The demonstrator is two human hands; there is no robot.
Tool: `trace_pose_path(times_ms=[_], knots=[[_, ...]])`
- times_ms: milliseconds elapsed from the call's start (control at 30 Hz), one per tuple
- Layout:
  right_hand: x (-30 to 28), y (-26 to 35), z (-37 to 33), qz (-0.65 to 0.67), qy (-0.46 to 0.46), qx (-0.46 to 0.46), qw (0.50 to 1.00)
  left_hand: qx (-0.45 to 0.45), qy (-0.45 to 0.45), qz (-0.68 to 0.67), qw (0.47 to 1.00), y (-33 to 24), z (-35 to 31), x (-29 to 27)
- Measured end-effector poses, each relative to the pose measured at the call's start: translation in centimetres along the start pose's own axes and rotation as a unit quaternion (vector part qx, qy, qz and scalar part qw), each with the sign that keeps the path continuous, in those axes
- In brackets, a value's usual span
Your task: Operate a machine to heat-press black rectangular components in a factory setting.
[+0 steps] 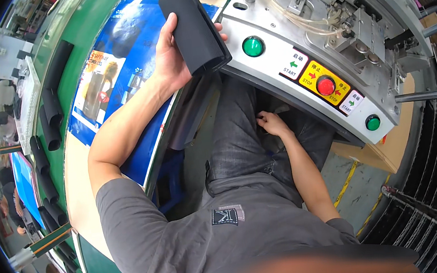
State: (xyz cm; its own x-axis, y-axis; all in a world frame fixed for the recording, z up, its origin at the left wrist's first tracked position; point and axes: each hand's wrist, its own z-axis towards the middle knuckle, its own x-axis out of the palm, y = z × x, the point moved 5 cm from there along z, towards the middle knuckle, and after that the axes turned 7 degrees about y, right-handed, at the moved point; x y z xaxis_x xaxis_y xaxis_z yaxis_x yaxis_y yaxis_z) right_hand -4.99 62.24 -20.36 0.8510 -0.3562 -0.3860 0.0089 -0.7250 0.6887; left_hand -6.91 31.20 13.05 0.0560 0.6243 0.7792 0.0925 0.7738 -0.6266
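My left hand [169,61] is wrapped round a matte black rolled sleeve [194,30], thumb on its near side and fingertips showing past its far edge. The sleeve is held up at a tilt above the blue printed mat [142,99], beside the machine's front panel. Its lower end shows a narrow opening. Down in my lap, below the panel, my right hand [273,124] lies against my dark trousers with its fingers curled in. Whatever those fingers close on, if anything, is hidden.
The machine's silver panel [277,32] carries a green button [253,46], a red button [325,86] and another green button [372,122]. Metal fixtures and clear tubes rise behind it. Several black sleeves [58,65] lie along the green conveyor [76,26] at left. A cardboard box [372,155] stands at right.
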Motion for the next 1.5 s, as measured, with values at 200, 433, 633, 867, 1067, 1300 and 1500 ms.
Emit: trace_pose_path(times_ms=[200, 433, 633, 867, 1067, 1300, 1500], knots=[[0.8, -1.9, 1.0, -0.022, -0.017, -0.017, 0.999, 0.112, -0.016, 0.331, 0.937, -7.6, 1.0, 0.3], [1.6, -3.2, 2.0, -0.057, -0.039, -0.055, 0.996, 0.213, 0.001, 0.921, 0.325, -9.5, 6.2, -2.2], [0.5, -1.3, 0.5, -0.031, -0.037, -0.057, 0.997, 0.237, -0.015, 0.915, 0.325, -8.8, 9.5, -4.1], [0.3, -1.3, 1.1, -0.042, -0.023, -0.049, 0.998, 0.282, -0.036, 0.905, 0.316, -8.9, 9.3, -4.3], [0.0, -0.4, -0.9, -0.030, 0.003, 0.003, 1.000, 0.325, -0.101, 0.906, 0.252, -17.1, 5.9, -7.0], [1.8, -3.1, 1.2, -0.042, 0.020, 0.010, 0.999, 0.013, -0.504, 0.863, 0.033, -37.0, -10.8, -23.1], [1.0, -5.4, 2.0, -0.042, 0.024, 0.033, 0.998, -0.027, -0.439, 0.891, 0.110, -36.4, -14.6, -24.2]])
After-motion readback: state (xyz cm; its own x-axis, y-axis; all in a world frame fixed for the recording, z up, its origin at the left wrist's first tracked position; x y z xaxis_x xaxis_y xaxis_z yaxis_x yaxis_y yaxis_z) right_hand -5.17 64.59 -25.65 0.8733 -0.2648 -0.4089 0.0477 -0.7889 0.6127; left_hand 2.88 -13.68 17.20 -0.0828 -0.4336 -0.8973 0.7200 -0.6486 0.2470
